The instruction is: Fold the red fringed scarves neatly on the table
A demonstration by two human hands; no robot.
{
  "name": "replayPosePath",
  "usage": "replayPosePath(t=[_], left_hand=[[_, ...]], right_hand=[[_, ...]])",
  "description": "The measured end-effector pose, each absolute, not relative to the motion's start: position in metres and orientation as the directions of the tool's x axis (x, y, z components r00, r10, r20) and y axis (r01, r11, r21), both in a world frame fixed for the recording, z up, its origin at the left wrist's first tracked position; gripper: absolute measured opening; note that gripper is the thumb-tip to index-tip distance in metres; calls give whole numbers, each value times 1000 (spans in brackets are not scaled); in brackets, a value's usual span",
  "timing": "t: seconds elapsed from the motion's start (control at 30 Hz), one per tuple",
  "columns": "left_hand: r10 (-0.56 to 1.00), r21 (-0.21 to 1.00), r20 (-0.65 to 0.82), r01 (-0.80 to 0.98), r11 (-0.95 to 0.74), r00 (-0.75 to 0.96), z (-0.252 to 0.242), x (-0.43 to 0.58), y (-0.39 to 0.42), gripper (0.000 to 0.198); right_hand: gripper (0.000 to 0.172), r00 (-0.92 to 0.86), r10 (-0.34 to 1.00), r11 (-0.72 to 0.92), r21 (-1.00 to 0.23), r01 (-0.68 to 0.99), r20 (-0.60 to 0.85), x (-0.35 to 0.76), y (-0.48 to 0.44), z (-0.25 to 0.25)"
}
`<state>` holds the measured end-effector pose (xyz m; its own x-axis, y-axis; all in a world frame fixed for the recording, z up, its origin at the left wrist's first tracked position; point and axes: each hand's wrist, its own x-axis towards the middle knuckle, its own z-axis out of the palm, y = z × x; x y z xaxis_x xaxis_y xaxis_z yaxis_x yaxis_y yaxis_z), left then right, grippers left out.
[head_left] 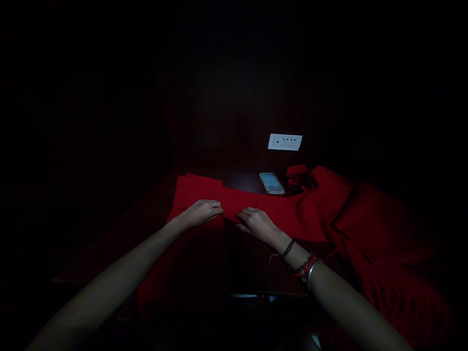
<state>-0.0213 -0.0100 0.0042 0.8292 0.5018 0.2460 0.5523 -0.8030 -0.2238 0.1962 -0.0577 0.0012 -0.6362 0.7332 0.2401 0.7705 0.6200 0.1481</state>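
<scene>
A long piece of red cloth (278,212) lies across the dark table, with a folded band at its left end. My left hand (203,212), a ring on one finger, is closed on the near edge of this cloth. Just to its right, my right hand (256,223) rests on the same edge with bent fingers on the cloth and the thumb apart from them. Below my left hand, more red fabric (183,263) hangs toward the table's front and fades into shadow.
A blurred pale rectangular object (271,183) lies behind the cloth. On the dark wall is a white socket plate (285,142). A large rumpled heap of red fabric (380,219) covers the right side and drapes down. Most surroundings are too dark to make out.
</scene>
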Motion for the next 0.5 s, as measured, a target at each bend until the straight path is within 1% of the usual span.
replayPosePath(t=[0.1, 0.27, 0.4, 0.47, 0.5], left_hand=[[522, -242, 262, 578, -779, 812, 3, -21, -9, 25], [509, -198, 273, 566, -800, 816, 2, -22, -10, 17], [491, -177, 256, 539, -823, 833, 0, -21, -11, 18], [489, -138, 239, 528, -838, 839, 0, -21, -12, 20], [493, -100, 233, 524, -846, 838, 1, -22, -12, 20]], right_hand=[[24, -612, 758, 583, 185, 791, 226, 196, -57, 0], [20, -615, 741, 571, 230, 788, 269, 197, -61, 0], [20, -620, 725, 566, 253, 785, 300, 197, -63, -1], [19, -643, 710, 587, 263, 766, 287, 196, -63, -2], [18, -662, 699, 607, 266, 749, 271, 196, -63, -2]])
